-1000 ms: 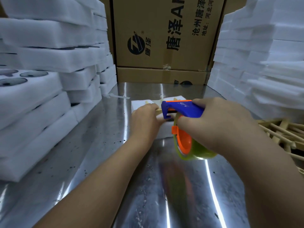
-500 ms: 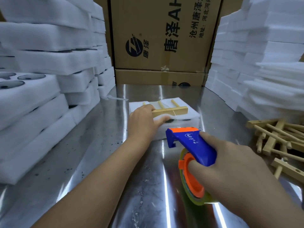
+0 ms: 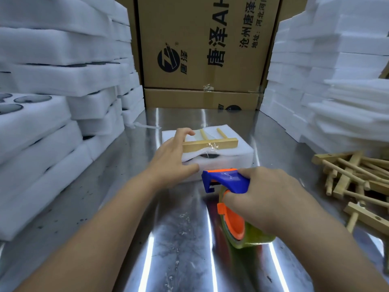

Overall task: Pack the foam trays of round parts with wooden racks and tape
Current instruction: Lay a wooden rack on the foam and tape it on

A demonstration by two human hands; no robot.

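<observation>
while the left hand (image 3: pixel 171 158) rests with fingers (image 3: pixel 185 132) spread wide on the foam tray (image 3: pixel 242 151), the wooden rack (image 3: pixel 210 143) lies just right of them, long bar running left to right, pegs pointing away. the right hand (image 3: pixel 269 197) grips the tape dispenser (image 3: pixel 226 179), nose toward the tray, over the tabletop (image 3: pixel 179 232).

Left grip (image 3: pixel 171 158) forward, fingers (image 3: pixel 184 131) spread; right grip (image 3: pixel 270 197) curled round the tape dispenser (image 3: pixel 228 179).

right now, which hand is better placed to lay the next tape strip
Right hand: it grips the tape dispenser just in front of the foam tray. The left hand rests on the tray beside the wooden rack.
</observation>
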